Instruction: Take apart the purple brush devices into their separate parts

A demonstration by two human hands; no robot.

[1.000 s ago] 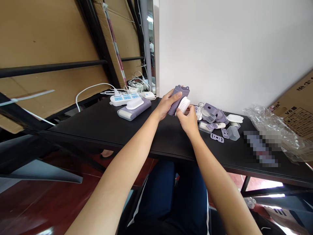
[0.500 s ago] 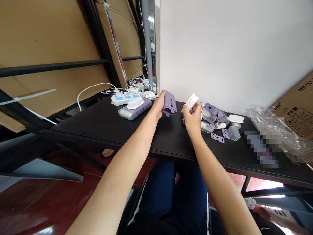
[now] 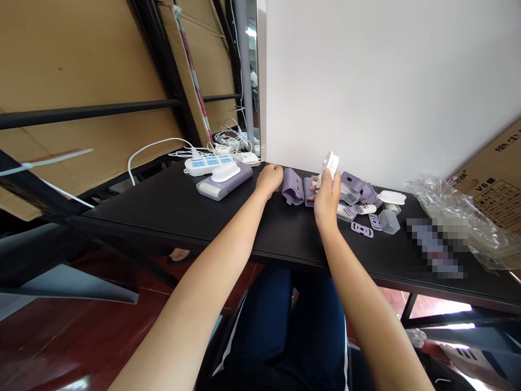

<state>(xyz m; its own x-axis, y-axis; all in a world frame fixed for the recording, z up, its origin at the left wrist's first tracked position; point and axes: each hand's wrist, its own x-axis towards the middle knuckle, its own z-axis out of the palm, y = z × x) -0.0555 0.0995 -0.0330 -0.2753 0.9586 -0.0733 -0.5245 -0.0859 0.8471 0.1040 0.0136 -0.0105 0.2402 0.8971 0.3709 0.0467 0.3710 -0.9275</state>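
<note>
My right hand grips a white brush head, held up above the table with its bristles facing right. Close by on the left stands a hollow purple housing, its open end toward me. My left hand rests just left of this housing, apart from it, with the fingers curled; whatever they may hold is hidden. Another purple piece is partly covered by my right hand. Farther left lies a purple device with a clear end and a white brush-like part on top.
Purple and clear parts lie piled to the right on the black table. A white power strip with cables is at the back left. Clear plastic wrap and a cardboard box occupy the right end. A white wall stands behind.
My left hand has put the purple housing down on the table and let go of it. My right hand has shifted slightly right and turned the white brush head more upright.
</note>
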